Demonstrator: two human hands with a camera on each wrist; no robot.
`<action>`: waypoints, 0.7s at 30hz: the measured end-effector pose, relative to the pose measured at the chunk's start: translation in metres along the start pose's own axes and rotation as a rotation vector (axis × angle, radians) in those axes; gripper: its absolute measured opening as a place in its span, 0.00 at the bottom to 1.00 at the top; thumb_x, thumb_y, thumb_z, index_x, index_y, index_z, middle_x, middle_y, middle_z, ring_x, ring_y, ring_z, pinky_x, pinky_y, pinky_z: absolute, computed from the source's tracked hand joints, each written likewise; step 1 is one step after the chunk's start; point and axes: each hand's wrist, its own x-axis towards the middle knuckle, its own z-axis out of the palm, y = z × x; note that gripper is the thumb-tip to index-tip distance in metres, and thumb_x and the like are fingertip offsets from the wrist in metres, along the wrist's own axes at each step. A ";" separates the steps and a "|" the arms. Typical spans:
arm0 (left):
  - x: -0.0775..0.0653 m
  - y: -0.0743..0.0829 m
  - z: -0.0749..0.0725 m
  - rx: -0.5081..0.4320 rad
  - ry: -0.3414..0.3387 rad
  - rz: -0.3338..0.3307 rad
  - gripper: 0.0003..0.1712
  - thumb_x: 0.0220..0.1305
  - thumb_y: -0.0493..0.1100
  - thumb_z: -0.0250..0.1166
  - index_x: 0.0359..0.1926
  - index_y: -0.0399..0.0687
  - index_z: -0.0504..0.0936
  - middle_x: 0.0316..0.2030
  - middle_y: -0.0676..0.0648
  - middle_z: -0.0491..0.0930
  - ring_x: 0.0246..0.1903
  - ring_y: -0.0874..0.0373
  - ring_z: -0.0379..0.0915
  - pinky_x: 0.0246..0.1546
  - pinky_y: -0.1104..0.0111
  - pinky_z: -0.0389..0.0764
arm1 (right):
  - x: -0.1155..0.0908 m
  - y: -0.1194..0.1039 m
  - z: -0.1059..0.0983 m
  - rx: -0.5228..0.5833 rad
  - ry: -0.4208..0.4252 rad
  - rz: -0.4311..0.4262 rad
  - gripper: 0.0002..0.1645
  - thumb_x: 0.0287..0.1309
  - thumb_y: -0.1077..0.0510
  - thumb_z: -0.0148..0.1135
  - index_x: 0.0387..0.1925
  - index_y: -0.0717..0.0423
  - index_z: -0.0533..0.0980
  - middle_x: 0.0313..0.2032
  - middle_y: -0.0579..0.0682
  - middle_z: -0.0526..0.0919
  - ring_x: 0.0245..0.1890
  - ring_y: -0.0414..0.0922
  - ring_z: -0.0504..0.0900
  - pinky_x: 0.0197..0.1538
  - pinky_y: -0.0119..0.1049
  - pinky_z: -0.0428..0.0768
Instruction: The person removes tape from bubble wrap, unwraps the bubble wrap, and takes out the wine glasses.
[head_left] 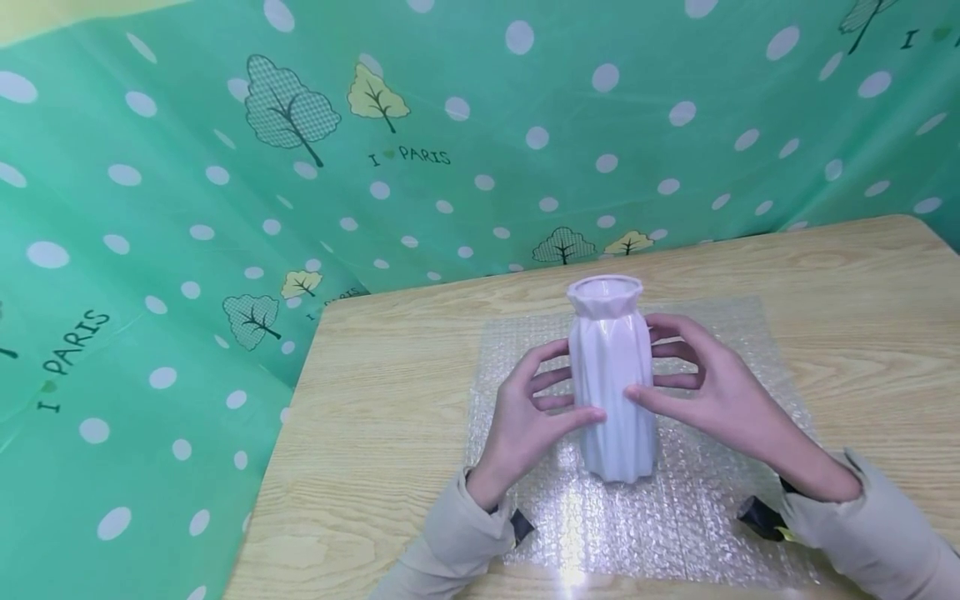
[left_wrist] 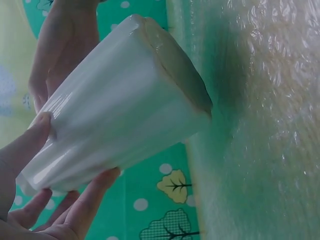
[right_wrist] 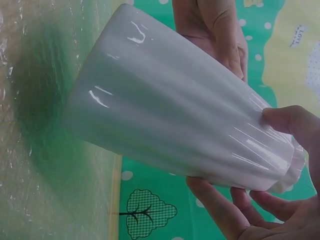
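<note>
A white, glossy vase (head_left: 611, 375) with vertical pleats and a flared, ruffled mouth is held between both hands. My left hand (head_left: 528, 412) grips its left side, thumb across the front and fingers behind. On the other side my right hand (head_left: 708, 392) holds it the same way, slightly higher. Both wrist views show the vase (left_wrist: 115, 100) tilted, its base raised just off the bubble wrap (head_left: 697, 533). The unglazed rim of the base shows in the left wrist view. In the right wrist view the ruffled mouth (right_wrist: 295, 170) lies beyond the fingers.
The bubble wrap lies flat on a wood-grain table (head_left: 375, 433). Behind and to the left hangs a green cloth (head_left: 450, 200) with white dots and printed trees. Black straps (head_left: 761, 517) show at the cuffs of the light sleeves.
</note>
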 end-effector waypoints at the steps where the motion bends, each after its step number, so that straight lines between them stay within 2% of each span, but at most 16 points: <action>1: 0.000 0.003 0.000 0.008 0.003 0.003 0.43 0.39 0.33 0.75 0.59 0.52 0.68 0.56 0.50 0.70 0.48 0.52 0.76 0.39 0.63 0.81 | 0.000 0.000 0.000 0.002 0.001 -0.003 0.45 0.42 0.58 0.74 0.62 0.51 0.61 0.50 0.49 0.70 0.45 0.46 0.78 0.42 0.34 0.81; 7: -0.002 0.018 0.002 0.066 0.022 0.073 0.41 0.38 0.29 0.74 0.58 0.43 0.68 0.56 0.47 0.71 0.49 0.49 0.74 0.40 0.63 0.81 | -0.001 -0.001 0.000 -0.014 0.014 -0.020 0.46 0.40 0.59 0.75 0.61 0.51 0.61 0.51 0.48 0.69 0.46 0.46 0.77 0.43 0.34 0.80; 14: -0.002 0.015 0.002 0.118 0.024 0.160 0.41 0.38 0.28 0.74 0.57 0.39 0.67 0.55 0.43 0.70 0.50 0.47 0.74 0.41 0.64 0.80 | -0.002 -0.001 0.001 -0.047 0.033 -0.069 0.46 0.38 0.59 0.76 0.60 0.50 0.62 0.52 0.46 0.69 0.50 0.43 0.73 0.43 0.33 0.80; 21: -0.001 0.015 0.001 0.168 0.028 0.273 0.42 0.37 0.27 0.74 0.57 0.36 0.66 0.54 0.40 0.70 0.51 0.47 0.73 0.43 0.66 0.80 | -0.002 -0.002 0.002 -0.049 0.054 -0.150 0.48 0.36 0.64 0.76 0.60 0.48 0.62 0.52 0.44 0.69 0.51 0.39 0.72 0.45 0.31 0.79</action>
